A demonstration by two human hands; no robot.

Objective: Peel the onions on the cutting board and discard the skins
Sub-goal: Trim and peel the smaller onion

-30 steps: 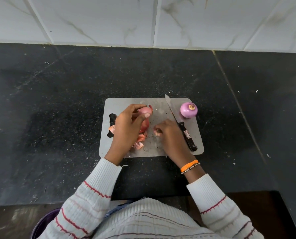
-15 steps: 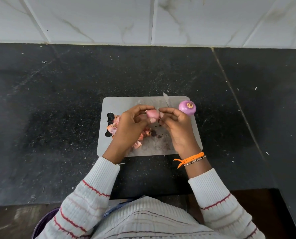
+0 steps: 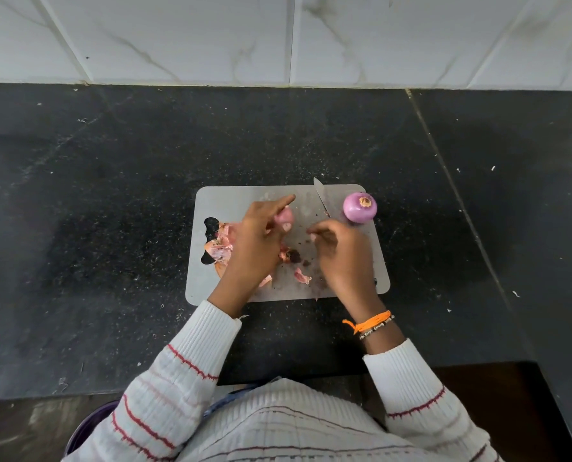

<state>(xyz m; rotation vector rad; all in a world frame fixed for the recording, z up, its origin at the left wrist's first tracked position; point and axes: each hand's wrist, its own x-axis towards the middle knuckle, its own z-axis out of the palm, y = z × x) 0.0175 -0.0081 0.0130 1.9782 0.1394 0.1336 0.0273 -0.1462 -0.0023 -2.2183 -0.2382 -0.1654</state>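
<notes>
On the dark tabletop [image 3: 111, 228], a knife [image 3: 323, 201] is lying on the grey cutting board [image 3: 244, 198], partly hidden under your right hand [image 3: 341, 258], with a peeled onion [image 3: 359, 208] sitting beside its blade. Onion skins [image 3: 223, 246] are lying under your left hand [image 3: 256, 241]. Your left hand is gripping a small onion [image 3: 285, 216], forefinger pointing outward. Your right hand is hovering just beside it, fingertips pinched; I cannot tell on what.

Under my hands: cutting board [image 3: 244, 198] matt grey, smooth, looks like plastic or metal. Counter [image 3: 111, 195] black stone, speckled, dull sheen. Wall tiles [image 3: 178, 35] glossy white marble-look. Peeled onion [image 3: 359, 208] smooth, shiny purple. Skins [image 3: 223, 245] papery, dry. Knife blade [image 3: 324, 201] bright metal. My sleeves [image 3: 191, 355] ribbed knit cloth.
</notes>
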